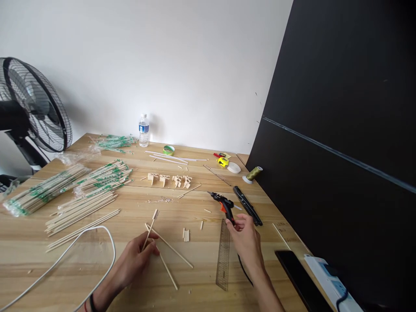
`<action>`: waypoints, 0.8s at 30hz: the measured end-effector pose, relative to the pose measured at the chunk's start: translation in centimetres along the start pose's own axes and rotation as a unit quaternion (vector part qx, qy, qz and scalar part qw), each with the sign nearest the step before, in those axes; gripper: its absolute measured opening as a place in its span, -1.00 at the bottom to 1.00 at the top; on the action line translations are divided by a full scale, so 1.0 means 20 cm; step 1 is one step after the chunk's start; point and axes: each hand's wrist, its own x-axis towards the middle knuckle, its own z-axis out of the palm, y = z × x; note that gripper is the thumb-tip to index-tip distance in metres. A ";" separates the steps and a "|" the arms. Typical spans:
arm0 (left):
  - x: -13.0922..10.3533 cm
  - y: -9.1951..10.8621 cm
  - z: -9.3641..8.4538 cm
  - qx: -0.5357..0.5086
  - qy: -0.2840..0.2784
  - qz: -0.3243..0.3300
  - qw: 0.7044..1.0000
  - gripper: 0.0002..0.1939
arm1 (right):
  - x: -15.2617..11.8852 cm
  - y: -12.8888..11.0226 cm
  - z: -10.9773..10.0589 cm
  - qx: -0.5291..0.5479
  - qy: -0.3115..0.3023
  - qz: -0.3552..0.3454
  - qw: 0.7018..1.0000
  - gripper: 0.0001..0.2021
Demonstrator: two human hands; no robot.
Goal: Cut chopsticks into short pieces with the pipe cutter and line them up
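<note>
My left hand (138,255) pinches a thin wooden stick (149,232) with short stick pieces (156,214) at its upper end. Two longer sticks (177,251) slant out across the tabletop beside those fingers. At the right, my right hand (245,236) has its fingers closed on the handle of a black and orange glue gun (224,206), whose nozzle points to the far left. Between the hands lie several short cut pieces (186,235) in a row. A clear ruler (222,260) rests just left of my right wrist.
Several small stick assemblies (177,181) stand farther back. Bundled sticks (48,188) and a white cable (112,242) occupy the left, near a fan (35,104). A water bottle (143,132) stands by the wall. A phone (302,279) and power strip (334,286) are at right.
</note>
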 end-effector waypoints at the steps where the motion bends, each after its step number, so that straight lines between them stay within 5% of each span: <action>1: 0.01 0.01 -0.01 0.009 -0.003 0.001 1.000 -0.43 | 0.01 0.05 -0.03 -0.021 0.011 0.005 1.000 -0.54; 7: 0.16 0.09 -0.10 0.043 -0.017 0.044 0.998 -0.54 | 0.01 0.31 -0.07 -0.101 0.021 -0.004 0.995 -0.60; 12: 0.30 0.09 -0.21 0.015 -0.034 0.079 0.996 -0.46 | -0.01 0.22 0.00 -0.109 0.067 -0.113 0.985 -0.60; 16: 0.35 0.06 -0.26 -0.003 -0.064 0.095 0.993 -0.42 | 0.01 0.01 0.14 -0.080 -0.086 -0.207 0.971 -0.62; 19: 0.35 0.02 -0.27 -0.022 -0.091 0.101 0.990 -0.42 | 0.04 -0.09 0.24 -0.067 -0.185 -0.212 0.957 -0.61; 24: 0.35 -0.01 -0.27 -0.037 -0.107 0.100 0.989 -0.45 | 0.02 -0.12 0.28 -0.065 -0.228 -0.193 0.952 -0.75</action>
